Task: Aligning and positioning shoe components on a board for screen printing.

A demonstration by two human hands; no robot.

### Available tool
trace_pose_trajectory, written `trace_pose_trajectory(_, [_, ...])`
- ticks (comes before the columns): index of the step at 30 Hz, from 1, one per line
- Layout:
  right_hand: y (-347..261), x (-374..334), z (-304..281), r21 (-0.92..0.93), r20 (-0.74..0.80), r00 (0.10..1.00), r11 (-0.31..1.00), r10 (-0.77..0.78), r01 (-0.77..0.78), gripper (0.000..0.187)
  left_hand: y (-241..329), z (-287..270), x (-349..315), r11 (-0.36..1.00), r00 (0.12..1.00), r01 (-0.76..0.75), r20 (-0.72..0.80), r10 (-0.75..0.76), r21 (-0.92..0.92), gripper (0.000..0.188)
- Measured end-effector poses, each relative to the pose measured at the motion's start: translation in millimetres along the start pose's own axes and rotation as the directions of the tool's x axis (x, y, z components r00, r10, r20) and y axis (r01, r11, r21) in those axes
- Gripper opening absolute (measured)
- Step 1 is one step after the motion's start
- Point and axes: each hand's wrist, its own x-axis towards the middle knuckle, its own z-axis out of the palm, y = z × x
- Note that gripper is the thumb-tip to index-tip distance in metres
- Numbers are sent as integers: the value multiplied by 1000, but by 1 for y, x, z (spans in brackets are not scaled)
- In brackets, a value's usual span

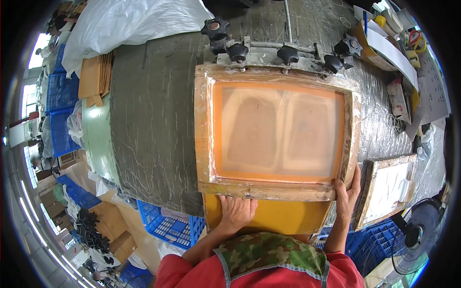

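A wooden screen-printing frame lies in front of me, its pale mesh edged with orange tape. Two rounded shapes show through the mesh. My right hand grips the frame's near right corner, thumb on top and fingers along the outer side. At the near rail, left of its middle, is my left hand; its fingertips are hidden under the rail, above a yellow board. Along the far rail, a metal clamp bar with black star knobs holds the frame.
A smaller wooden frame leans at the right, near a black fan. Blue crates stand below the table edge. Brown cardboard and a white plastic sheet lie at the far left. Papers and scissors sit far right.
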Motion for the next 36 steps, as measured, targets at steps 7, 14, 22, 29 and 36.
trace_pose_trajectory(7, [1, 1, 1, -24, -28, 1000, 1000, -13, 13, 59, -2, 0, -2, 999, 999, 5, 37, -3, -51, 46])
trace_pose_trajectory(14, [-2, 0, 1, 0, 10, 1000, 1000, 25, -25, 57, 0, 0, -1, 1000, 1000, 8, 3, -8, 21, 42])
trace_pose_trajectory(22, [1, 2, 2, -20, -15, 999, 999, -37, 37, 57, -2, 2, -1, 999, 1000, -8, -5, 8, 38, 42])
trace_pose_trajectory(29, [0, 1, 3, -14, -11, 1000, 1000, 2, -2, 57, -2, 4, -4, 1000, 1000, -5, -5, 5, -22, 45])
trace_pose_trajectory(36, [5, 3, 1, -47, -3, 999, 998, -51, 51, 57, -2, -5, -13, 999, 995, 31, 91, -28, -28, 48])
